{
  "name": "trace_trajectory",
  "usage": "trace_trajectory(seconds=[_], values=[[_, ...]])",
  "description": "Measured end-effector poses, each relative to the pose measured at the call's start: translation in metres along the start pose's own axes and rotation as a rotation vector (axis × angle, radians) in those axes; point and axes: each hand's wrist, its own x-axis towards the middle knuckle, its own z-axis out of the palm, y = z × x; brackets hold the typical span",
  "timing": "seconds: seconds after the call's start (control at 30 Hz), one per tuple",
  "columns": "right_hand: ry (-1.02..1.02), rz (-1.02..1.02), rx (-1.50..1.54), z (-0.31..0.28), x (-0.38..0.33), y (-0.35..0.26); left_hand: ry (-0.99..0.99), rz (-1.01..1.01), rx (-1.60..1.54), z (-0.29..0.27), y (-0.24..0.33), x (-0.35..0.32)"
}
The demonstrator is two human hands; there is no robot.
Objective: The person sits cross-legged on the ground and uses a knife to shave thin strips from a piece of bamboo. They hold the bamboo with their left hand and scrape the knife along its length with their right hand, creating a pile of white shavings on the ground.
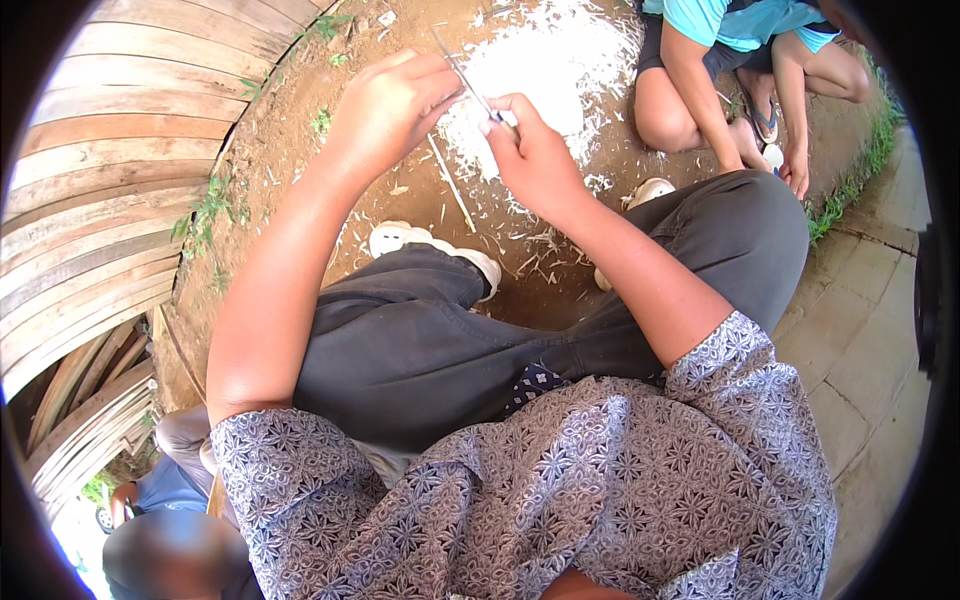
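My right hand (535,165) is closed round the handle of a knife (474,90), thumb and forefinger at the base of the blade. Its narrow metal blade slants up and to the left, past the fingertips of my left hand (395,105). Those left fingers are bent and pinched together beside the blade; what they grip is hidden. A thin pale strip (453,184) runs down and right from below the left hand, and I cannot tell whether it is held or lies on the ground. Beneath both hands spreads a heap of white shavings (560,75).
Wooden planks (125,130) line the left side. At the upper right a person (700,90) crouches with hands near the ground; another person (175,520) is at the lower left. Paving slabs (860,340) run along the right. My pale shoes (400,237) rest on bare soil.
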Motion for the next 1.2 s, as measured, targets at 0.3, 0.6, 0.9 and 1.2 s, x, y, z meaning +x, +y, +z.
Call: trace_trajectory(seconds=[0.3, 0.6, 0.9, 1.2], values=[[-0.051, 0.003, -0.003, -0.007, 0.007, 0.005, 0.057, -0.038, -0.064, 0.007, 0.002, -0.004], [-0.024, -0.054, -0.097, -0.003, -0.004, 0.002, 0.064, -0.069, -0.106, 0.013, 0.005, -0.003], [-0.052, -0.022, -0.159, 0.002, -0.002, 0.033, 0.091, -0.04, -0.103, 0.018, -0.004, -0.004], [-0.062, -0.005, -0.022, -0.005, -0.001, 0.001, 0.096, -0.055, -0.12, 0.02, -0.005, -0.007]])
